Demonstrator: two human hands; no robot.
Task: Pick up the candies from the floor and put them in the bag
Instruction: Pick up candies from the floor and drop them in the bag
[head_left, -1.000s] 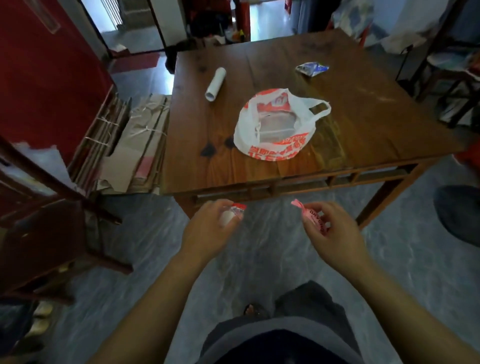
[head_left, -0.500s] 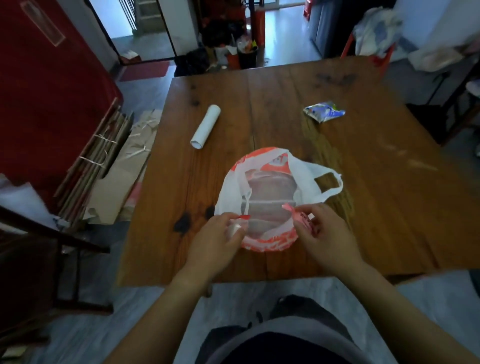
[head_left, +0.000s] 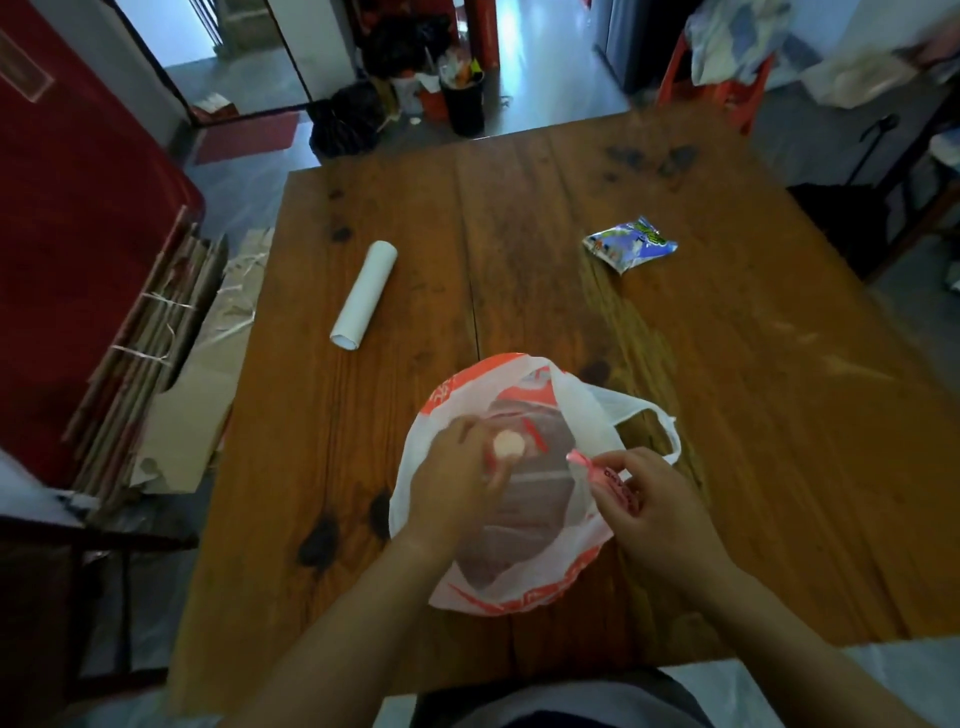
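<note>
Both bare forearms reach forward from the bottom edge, converging toward the middle. Left hand (head_left: 457, 478) back-up, wrist slightly bent, fingers (head_left: 496, 475) curled closed around a small round item at the fingertips. Right hand (head_left: 657, 512) back-up too, fingers pinched together on a thin pink piece. Hands near each other, not touching.

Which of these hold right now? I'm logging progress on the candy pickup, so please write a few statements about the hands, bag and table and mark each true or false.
1. The left hand holds a candy over the bag. True.
2. The right hand is empty. False: it grips a pink-wrapped candy.
3. The bag lies on the floor. False: it is on the wooden table.
4. A white tube lies on the table. True.
</note>
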